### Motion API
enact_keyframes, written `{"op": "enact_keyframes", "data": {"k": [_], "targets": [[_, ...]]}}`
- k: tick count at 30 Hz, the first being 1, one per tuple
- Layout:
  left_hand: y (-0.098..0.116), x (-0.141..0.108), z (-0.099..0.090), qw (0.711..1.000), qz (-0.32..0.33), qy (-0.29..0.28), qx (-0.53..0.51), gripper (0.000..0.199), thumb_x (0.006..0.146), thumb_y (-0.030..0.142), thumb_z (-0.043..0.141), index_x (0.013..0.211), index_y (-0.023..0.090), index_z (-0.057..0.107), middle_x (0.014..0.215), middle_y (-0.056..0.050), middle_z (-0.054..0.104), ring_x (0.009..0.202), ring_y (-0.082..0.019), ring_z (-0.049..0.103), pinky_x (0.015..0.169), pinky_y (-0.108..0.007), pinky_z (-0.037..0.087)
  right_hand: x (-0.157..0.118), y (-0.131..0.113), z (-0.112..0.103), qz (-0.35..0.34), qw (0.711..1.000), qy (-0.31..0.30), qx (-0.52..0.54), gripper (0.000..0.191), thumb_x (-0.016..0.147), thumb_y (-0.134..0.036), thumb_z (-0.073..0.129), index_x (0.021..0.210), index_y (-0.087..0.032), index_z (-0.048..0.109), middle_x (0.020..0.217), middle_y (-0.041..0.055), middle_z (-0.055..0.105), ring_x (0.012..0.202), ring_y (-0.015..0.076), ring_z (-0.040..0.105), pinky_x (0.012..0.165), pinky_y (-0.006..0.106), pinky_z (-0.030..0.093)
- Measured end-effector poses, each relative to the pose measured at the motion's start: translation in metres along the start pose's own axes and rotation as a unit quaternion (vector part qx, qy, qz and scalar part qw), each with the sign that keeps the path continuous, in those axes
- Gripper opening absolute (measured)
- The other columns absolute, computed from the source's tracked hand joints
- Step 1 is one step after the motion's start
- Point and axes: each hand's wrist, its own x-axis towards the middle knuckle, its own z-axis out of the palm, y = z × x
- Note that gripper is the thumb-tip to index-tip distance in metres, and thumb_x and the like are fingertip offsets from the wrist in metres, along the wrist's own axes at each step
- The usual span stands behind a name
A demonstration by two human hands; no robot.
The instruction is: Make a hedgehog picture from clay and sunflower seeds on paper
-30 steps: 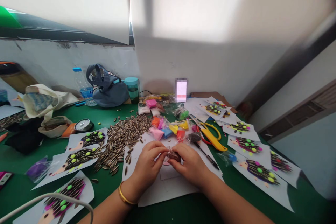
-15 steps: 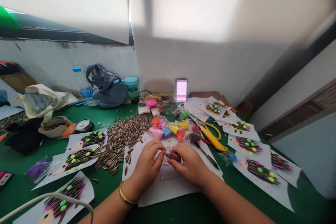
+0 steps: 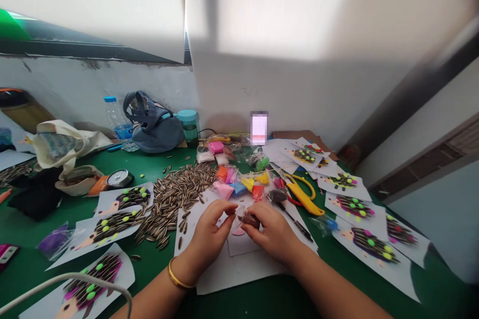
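My right hand [image 3: 271, 224] is closed around a small packet of brown modelling clay [image 3: 250, 220] above the white paper [image 3: 258, 274]. Just left of it, my left hand [image 3: 213, 227] has thumb and forefinger brought together in a pinch. What lies between those fingertips is too small to make out; clear plastic shows in the gap between the hands. Below, a flat pink clay piece [image 3: 238, 232] rests on the paper, partly hidden by the right hand. Bagged clay in several colours, including a pink packet [image 3: 223, 189] and a blue one [image 3: 238, 189], lies beyond my fingers.
Sunflower seeds [image 3: 183, 184] are heaped left of the paper. Yellow-handled scissors [image 3: 305, 198] and a black pen [image 3: 299, 224] lie right. Hedgehog pictures [image 3: 370, 246] flank both sides. A blue bag [image 3: 157, 132] and phone [image 3: 259, 128] stand behind; a pale cable [image 3: 75, 276] crosses front left.
Both hands have shifted only slightly. The right fingers have moved a little on the brown clay packet, and more of the pink piece beneath shows.
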Motion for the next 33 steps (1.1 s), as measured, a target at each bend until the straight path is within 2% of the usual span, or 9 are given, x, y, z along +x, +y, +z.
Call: {"op": "enact_keyframes", "data": {"k": [2, 5, 7, 10, 14, 19, 23, 28, 33], "targets": [[0.000, 0.001, -0.001, 1.000, 0.010, -0.011, -0.002, 0.018, 0.094, 0.019, 0.055, 0.107, 0.024, 0.067, 0.096, -0.005, 0.067, 0.091, -0.019, 0.064, 0.081, -0.033, 0.052, 0.000, 0.000, 0.000, 0.001, 1.000, 0.000, 0.000, 0.008, 0.087, -0.021, 0.066, 0.089, -0.021, 0.058, 0.083, 0.0013, 0.058, 0.076, 0.0171, 0.054, 0.068, 0.029, 0.039], [0.001, 0.001, -0.003, 1.000, -0.001, -0.015, 0.011, 0.011, 0.093, 0.022, 0.058, 0.096, 0.023, 0.069, 0.090, -0.005, 0.066, 0.087, -0.020, 0.063, 0.078, -0.033, 0.052, 0.000, 0.000, 0.000, 0.001, 1.000, 0.000, -0.002, 0.008, 0.087, -0.023, 0.066, 0.090, -0.021, 0.058, 0.083, 0.0015, 0.059, 0.077, 0.0172, 0.054, 0.068, 0.029, 0.039], [0.001, 0.001, -0.003, 1.000, -0.018, -0.007, 0.020, 0.004, 0.090, 0.023, 0.063, 0.088, 0.021, 0.066, 0.086, -0.003, 0.065, 0.082, -0.019, 0.062, 0.075, -0.032, 0.051, 0.000, 0.000, 0.000, 0.000, 1.000, 0.000, -0.002, 0.008, 0.087, -0.023, 0.065, 0.090, -0.021, 0.058, 0.083, 0.0014, 0.058, 0.077, 0.0172, 0.054, 0.068, 0.028, 0.039], [0.001, 0.001, -0.002, 0.999, -0.041, 0.004, 0.020, 0.010, 0.087, 0.024, 0.067, 0.080, 0.021, 0.060, 0.078, 0.000, 0.063, 0.074, -0.017, 0.061, 0.070, -0.029, 0.050, 0.000, -0.001, -0.001, 0.002, 1.000, -0.002, 0.001, 0.008, 0.087, -0.023, 0.065, 0.090, -0.021, 0.058, 0.084, 0.0017, 0.059, 0.077, 0.0175, 0.054, 0.069, 0.029, 0.039], [0.001, 0.001, 0.000, 1.000, -0.023, 0.009, 0.009, 0.002, 0.088, 0.022, 0.063, 0.089, 0.021, 0.065, 0.086, -0.002, 0.069, 0.082, -0.018, 0.066, 0.075, -0.031, 0.054, 0.000, 0.001, -0.001, 0.007, 1.000, -0.004, -0.002, 0.009, 0.087, -0.022, 0.066, 0.091, -0.021, 0.059, 0.084, 0.0020, 0.059, 0.078, 0.0177, 0.054, 0.069, 0.029, 0.040], [0.002, 0.001, -0.002, 1.000, -0.013, 0.008, 0.020, 0.010, 0.092, 0.024, 0.060, 0.096, 0.022, 0.068, 0.092, -0.005, 0.073, 0.086, -0.020, 0.068, 0.079, -0.033, 0.055, 0.000, 0.002, -0.002, -0.001, 1.000, 0.006, -0.001, 0.008, 0.088, -0.024, 0.065, 0.092, -0.021, 0.059, 0.084, 0.0023, 0.061, 0.077, 0.0176, 0.055, 0.069, 0.029, 0.041], [0.001, 0.003, -0.004, 0.999, -0.021, -0.004, 0.036, 0.016, 0.096, 0.027, 0.054, 0.094, 0.022, 0.069, 0.091, -0.004, 0.073, 0.086, -0.019, 0.068, 0.078, -0.032, 0.055, 0.001, 0.002, -0.006, -0.004, 1.000, 0.016, -0.006, 0.007, 0.089, -0.025, 0.064, 0.091, -0.021, 0.059, 0.084, 0.0025, 0.061, 0.077, 0.0177, 0.055, 0.069, 0.029, 0.041], [0.001, 0.004, -0.003, 0.998, -0.030, -0.004, 0.055, 0.009, 0.091, 0.029, 0.062, 0.087, 0.021, 0.066, 0.085, -0.003, 0.070, 0.080, -0.019, 0.066, 0.074, -0.031, 0.053, 0.003, 0.006, -0.012, 0.022, 0.999, 0.015, -0.018, 0.008, 0.087, -0.022, 0.065, 0.093, -0.021, 0.059, 0.086, 0.0025, 0.061, 0.080, 0.0182, 0.055, 0.071, 0.029, 0.041], [0.004, 0.003, -0.005, 0.994, -0.038, -0.032, 0.101, 0.015, 0.088, 0.030, 0.066, 0.077, 0.021, 0.061, 0.076, -0.001, 0.066, 0.073, -0.019, 0.062, 0.069, -0.031, 0.050, 0.003, 0.015, -0.014, 0.039, 0.999, 0.022, -0.019, 0.009, 0.088, -0.024, 0.065, 0.094, -0.021, 0.060, 0.087, 0.0024, 0.061, 0.080, 0.0182, 0.055, 0.071, 0.030, 0.040]]}}
